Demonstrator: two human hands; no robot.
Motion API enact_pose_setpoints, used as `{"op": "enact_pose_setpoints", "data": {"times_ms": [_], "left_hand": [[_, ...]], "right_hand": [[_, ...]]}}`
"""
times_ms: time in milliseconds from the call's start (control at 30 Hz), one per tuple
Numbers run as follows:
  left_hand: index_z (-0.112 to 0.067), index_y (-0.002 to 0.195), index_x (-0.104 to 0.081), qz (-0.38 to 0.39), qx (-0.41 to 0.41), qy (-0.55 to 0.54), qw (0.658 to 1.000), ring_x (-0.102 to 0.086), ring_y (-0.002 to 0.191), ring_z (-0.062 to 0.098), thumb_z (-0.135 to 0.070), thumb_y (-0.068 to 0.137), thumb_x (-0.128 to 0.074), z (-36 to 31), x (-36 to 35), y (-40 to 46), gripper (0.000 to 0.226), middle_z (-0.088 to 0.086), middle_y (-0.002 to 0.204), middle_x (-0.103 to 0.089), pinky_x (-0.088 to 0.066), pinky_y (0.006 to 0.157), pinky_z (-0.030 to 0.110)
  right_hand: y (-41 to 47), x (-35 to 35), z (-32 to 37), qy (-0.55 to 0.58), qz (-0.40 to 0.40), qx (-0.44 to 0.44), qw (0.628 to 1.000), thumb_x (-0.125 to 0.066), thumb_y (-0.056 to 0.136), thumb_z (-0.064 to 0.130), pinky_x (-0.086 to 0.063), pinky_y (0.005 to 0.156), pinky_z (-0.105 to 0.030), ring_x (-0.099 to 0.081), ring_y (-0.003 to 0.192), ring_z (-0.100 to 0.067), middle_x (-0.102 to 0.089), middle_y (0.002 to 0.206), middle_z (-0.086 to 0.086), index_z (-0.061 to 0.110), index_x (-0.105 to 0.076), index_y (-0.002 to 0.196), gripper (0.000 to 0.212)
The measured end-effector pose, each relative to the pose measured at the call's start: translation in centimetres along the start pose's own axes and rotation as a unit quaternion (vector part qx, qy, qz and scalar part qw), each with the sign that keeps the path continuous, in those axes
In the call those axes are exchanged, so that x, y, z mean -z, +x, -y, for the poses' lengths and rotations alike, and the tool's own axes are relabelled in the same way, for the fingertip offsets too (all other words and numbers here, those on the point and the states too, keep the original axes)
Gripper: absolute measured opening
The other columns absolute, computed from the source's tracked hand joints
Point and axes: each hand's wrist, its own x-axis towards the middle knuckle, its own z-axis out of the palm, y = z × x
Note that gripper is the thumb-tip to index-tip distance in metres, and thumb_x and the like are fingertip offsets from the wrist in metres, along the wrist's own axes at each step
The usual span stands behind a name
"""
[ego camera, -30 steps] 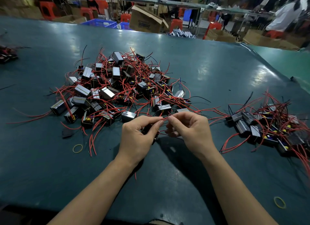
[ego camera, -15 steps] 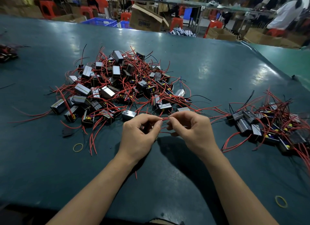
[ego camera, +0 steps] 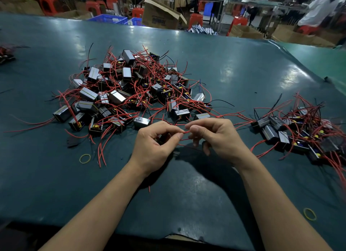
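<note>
A: Red wire (ego camera: 187,132) was the item at that frame. I saw it mid-frame, just below the big pile (ego camera: 131,89), pulled short between both hands.
B: Grip?
A: Left hand (ego camera: 155,147): thumb and forefinger pinched the wire's left end. Other fingers curled round a small dark part (ego camera: 164,138) in the palm. Mostly hidden, so I couldn't tell what it was, or whether the wire ran into it.
B: Right?
A: Right hand (ego camera: 219,138): thumb and forefinger pinched the same wire, just right of the left fingertips. The two pinches sat nearly touching. Remaining fingers hung loosely curled, holding nothing I could see.
B: On the table?
A: Hands were raised over the green table mat (ego camera: 187,194), shadow under them. Forearms came in from the bottom edge.
B: Surroundings?
A: Big pile was silver-wrapped blocks with red leads, centre-left, above the hands. Smaller pile (ego camera: 295,133) of the same units sat at the right edge, well apart, a few leads trailing between the two. One yellow rubber band (ego camera: 85,158) lay lower left of the big pile; a second band (ego camera: 309,214) lay lower right, beside the right forearm. Short red offcut (ego camera: 149,189) lay on the mat just beside the left forearm. Cardboard box (ego camera: 161,15) and blue crates (ego camera: 110,18) stood past the table's far edge, top of frame, blurred.
</note>
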Motion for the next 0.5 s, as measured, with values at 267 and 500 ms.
{"op": "enact_pose_setpoints", "data": {"times_ms": [267,500], "left_hand": [[-0.003,0.082,-0.076,-0.010,-0.034,0.052,0.998,-0.061,0.071,0.002,0.004,0.079,-0.074,-0.2,-0.1,-0.1,0.007,0.002,0.077,-0.068,-0.042,0.070,0.012],[-0.004,0.082,-0.077,-0.038,-0.005,0.059,0.998,-0.064,0.072,0.022,0.002,0.081,-0.074,0.0,-0.3,0.0,0.007,0.008,0.078,-0.070,-0.050,0.068,0.032]], "right_hand": [[-0.1,-1.3,-0.1,-0.054,-0.049,-0.016,0.997,-0.059,0.095,0.011,-0.035,0.042,-0.018,-0.043,0.040,-0.008,-0.051,0.050,0.001,0.011,-0.055,0.065,0.031],[-0.2,-2.5,-0.9,-0.441,-0.160,0.265,0.842,-0.065,0.089,0.014,-0.042,0.048,-0.035,-0.050,0.053,-0.028,-0.057,0.062,-0.006,0.004,-0.058,0.068,0.024]]}}
